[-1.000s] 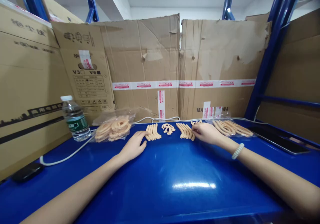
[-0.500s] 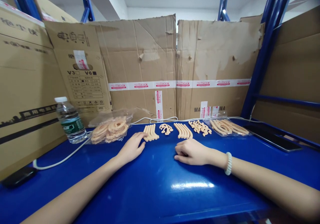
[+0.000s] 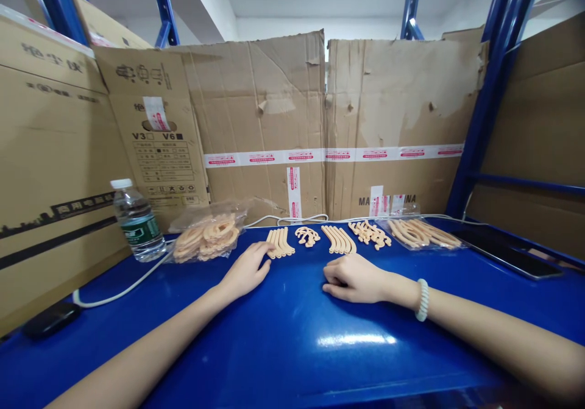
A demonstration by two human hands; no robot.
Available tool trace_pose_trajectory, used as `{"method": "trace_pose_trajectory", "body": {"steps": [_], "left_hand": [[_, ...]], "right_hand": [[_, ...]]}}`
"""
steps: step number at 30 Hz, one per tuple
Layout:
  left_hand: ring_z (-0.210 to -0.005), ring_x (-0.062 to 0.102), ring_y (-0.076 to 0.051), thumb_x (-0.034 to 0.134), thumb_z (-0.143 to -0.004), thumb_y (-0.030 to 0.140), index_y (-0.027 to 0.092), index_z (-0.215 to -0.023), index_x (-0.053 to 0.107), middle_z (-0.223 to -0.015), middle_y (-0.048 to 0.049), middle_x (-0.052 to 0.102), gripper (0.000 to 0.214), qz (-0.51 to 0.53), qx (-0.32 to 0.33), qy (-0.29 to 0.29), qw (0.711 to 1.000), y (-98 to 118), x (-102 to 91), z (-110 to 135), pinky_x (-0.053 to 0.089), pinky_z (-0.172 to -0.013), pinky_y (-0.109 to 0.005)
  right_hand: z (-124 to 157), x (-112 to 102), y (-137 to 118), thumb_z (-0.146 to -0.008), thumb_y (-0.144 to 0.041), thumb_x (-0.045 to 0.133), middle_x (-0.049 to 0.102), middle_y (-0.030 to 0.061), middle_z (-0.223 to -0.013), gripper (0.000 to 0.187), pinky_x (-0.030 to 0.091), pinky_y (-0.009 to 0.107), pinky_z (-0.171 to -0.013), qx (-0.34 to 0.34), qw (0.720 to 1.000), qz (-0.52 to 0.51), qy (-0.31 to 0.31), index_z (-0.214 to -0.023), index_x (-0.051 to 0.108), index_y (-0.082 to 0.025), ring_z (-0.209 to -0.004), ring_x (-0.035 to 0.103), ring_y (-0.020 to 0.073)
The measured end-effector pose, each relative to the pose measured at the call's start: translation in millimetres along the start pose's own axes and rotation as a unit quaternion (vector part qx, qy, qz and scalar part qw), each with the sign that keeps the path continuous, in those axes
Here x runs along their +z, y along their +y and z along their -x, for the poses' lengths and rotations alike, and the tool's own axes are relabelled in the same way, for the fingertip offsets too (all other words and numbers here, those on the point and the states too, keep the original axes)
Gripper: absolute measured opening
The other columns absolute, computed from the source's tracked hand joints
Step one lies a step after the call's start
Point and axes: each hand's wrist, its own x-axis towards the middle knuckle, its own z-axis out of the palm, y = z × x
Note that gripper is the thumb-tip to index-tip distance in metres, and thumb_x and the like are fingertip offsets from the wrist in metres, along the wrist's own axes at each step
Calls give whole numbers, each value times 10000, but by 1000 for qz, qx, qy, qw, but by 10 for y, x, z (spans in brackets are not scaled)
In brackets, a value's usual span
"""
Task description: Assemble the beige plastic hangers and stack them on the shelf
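Observation:
My left hand lies on the blue table with its fingers stretched forward, the fingertips at the left edge of a row of curved wooden strips. My right hand rests on the table with its fingers curled into a loose fist; nothing shows in it. Just beyond its knuckles is a second row of curved wooden strips. Between the two rows sits a small cluster of curved wooden pieces. Several small hooked wooden pieces lie to the right of the second row.
Clear bags of wooden rings and larger wooden loops flank the pieces. A water bottle stands left, near a black device and white cable. A dark phone-like slab lies right. Cardboard walls the back.
The whole view has shifted slightly to the right and down. Both hands keep their poses and their places beside the wooden strips.

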Motion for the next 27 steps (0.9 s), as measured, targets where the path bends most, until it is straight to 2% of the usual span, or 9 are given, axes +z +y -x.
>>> {"method": "trace_pose_trajectory", "body": {"steps": [4, 7, 10, 14, 20, 27], "left_hand": [[-1105, 577, -279, 473, -826, 102, 133, -1107, 583, -1143, -141, 639, 303, -1, -2, 7, 1000, 6, -5, -2, 463, -977, -454], [-1085, 594, -266, 475, -821, 97, 150, -1095, 588, -1114, -124, 651, 301, -1, -3, 11, 1000, 12, -15, -2, 471, -971, -435], [-1060, 610, -253, 465, -830, 98, 160, -1084, 590, -1096, -111, 655, 290, -2, -2, 9, 1000, 17, -29, -1, 480, -959, -413], [-1026, 623, -255, 451, -842, 98, 157, -1081, 588, -1081, -113, 656, 281, -7, -3, 3, 1000, 19, -44, -4, 492, -929, -413], [-1013, 608, -267, 470, -831, 70, 160, -1039, 596, -1036, -105, 664, 259, -14, 0, -7, 1000, 23, -52, -13, 483, -917, -419], [-933, 602, -245, 506, -840, 50, 163, -915, 598, -941, -83, 659, 163, -7, 8, -17, 1000, 36, -82, -33, 486, -871, -389]], "right_hand": [[-194, -147, 63, -896, -298, 510, 660, 10, -764, 151, 360, 215, -592, 67, 996, 45, 24, -831, 590, -188, -659, 572, 121], [-491, -276, 162, -896, -244, 479, 707, 49, -902, 177, 402, 231, -665, 111, 989, 94, 30, -951, 639, -190, -796, 637, 158], [-827, -304, 264, -855, -259, 522, 723, 74, -900, 191, 420, 252, -657, 129, 985, 116, 4, -928, 689, -199, -819, 663, 201], [-1140, -208, 330, -759, -298, 624, 737, 85, -898, 190, 451, 274, -665, 129, 981, 137, -48, -889, 732, -211, -826, 680, 239], [-1241, -127, 300, -749, -225, 606, 737, 122, -945, 224, 476, 303, -708, 135, 975, 159, -73, -927, 736, -181, -865, 683, 264], [-1243, -96, 306, -735, -123, 601, 733, 147, -882, 160, 472, 308, -701, 141, 978, 141, -69, -832, 728, -135, -846, 684, 277]]}}
